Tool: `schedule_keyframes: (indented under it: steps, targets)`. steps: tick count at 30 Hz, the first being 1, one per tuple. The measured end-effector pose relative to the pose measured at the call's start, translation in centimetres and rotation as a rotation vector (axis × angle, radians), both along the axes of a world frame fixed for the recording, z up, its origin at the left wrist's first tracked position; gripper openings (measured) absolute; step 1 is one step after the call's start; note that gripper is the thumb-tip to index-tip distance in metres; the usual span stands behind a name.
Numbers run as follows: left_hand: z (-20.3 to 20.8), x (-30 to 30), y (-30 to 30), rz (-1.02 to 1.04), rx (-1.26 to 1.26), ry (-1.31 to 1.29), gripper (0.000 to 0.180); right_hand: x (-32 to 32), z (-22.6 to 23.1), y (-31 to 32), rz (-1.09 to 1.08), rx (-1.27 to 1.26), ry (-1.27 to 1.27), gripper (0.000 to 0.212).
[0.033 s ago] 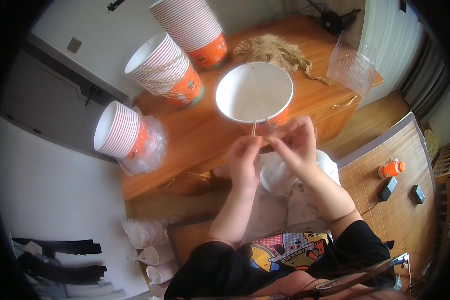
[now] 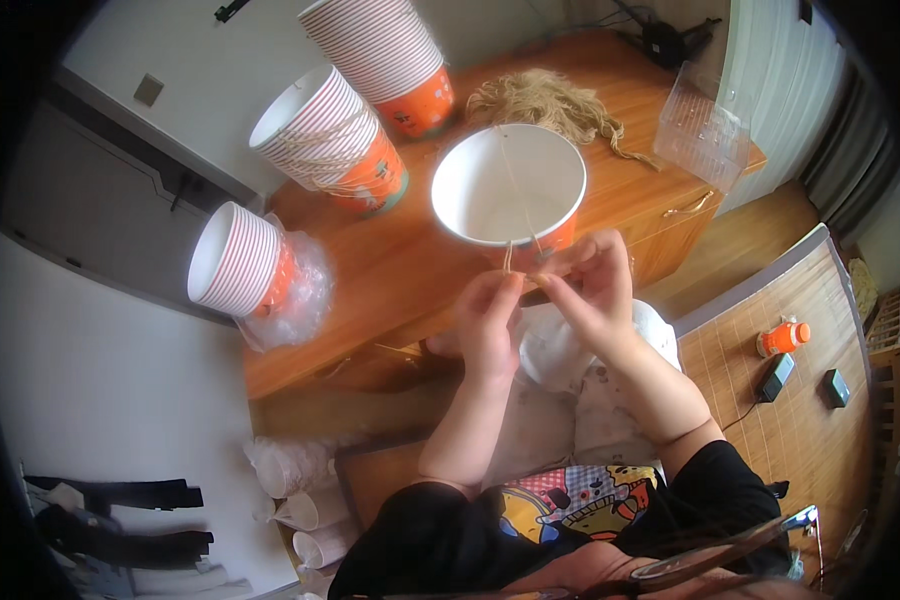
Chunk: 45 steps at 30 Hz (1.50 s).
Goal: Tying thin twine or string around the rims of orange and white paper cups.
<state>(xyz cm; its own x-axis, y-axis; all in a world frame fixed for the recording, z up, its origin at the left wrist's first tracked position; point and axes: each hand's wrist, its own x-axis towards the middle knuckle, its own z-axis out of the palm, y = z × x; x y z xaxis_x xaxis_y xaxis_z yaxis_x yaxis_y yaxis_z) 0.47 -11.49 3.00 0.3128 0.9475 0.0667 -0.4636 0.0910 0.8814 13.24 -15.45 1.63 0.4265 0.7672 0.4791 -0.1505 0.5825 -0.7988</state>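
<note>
A large paper bucket [image 2: 510, 190], white inside and orange outside, stands on the wooden cabinet in front of me. A thin, pale string [image 2: 515, 180] runs from its far rim across the mouth to the near rim. Just in front of that near rim, my left hand [image 2: 492, 305] pinches the string, with a short loop rising from the fingertips to the rim. My right hand [image 2: 595, 290] meets it fingertip to fingertip, thumb and forefinger closed on the string too. The exact lie of the string between my fingers is too small to make out.
Beyond the bucket lies a tangled bundle of tan string [image 2: 540, 105]. Stacked paper buckets [image 2: 380, 60], a string-wrapped stack [image 2: 335, 145] and a stack in plastic [image 2: 240, 260] stand leftward. A clear plastic box [image 2: 705, 125] sits at the cabinet's right end; an orange bottle [image 2: 782, 339] lies right.
</note>
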Motion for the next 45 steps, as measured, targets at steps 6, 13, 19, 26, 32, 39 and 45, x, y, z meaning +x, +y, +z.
schedule_keyframes:
  steps: [6,13,19,26,32,39,45]
  targets:
    - [-0.2,0.1,0.0,-0.013,0.030,-0.030,0.012,0.1,0.3,0.0,0.114,0.009,0.076,0.040]
    - [-0.1,0.4,-0.1,0.010,0.046,-0.020,0.012,0.0,0.9,-0.1,0.140,0.065,0.139,0.041]
    - [-0.7,0.7,-0.2,0.078,0.129,0.054,0.011,0.5,1.1,-0.3,0.101,-0.009,0.079,0.040]
    - [-0.6,0.3,0.3,-0.051,0.064,-0.074,0.008,1.8,2.2,-0.6,-0.286,0.056,-0.669,0.043]
    - [-1.0,0.3,0.3,0.007,0.189,-0.028,0.010,1.9,1.6,-0.2,-0.380,0.095,-0.760,0.045]
    - [-1.8,0.7,0.0,0.120,0.454,0.101,0.007,1.7,1.0,-0.1,-0.346,0.108,-0.640,0.047]
    - [-2.2,0.6,0.1,0.089,0.362,0.064,0.003,1.8,1.8,-0.7,-0.368,0.088,-0.753,0.046]
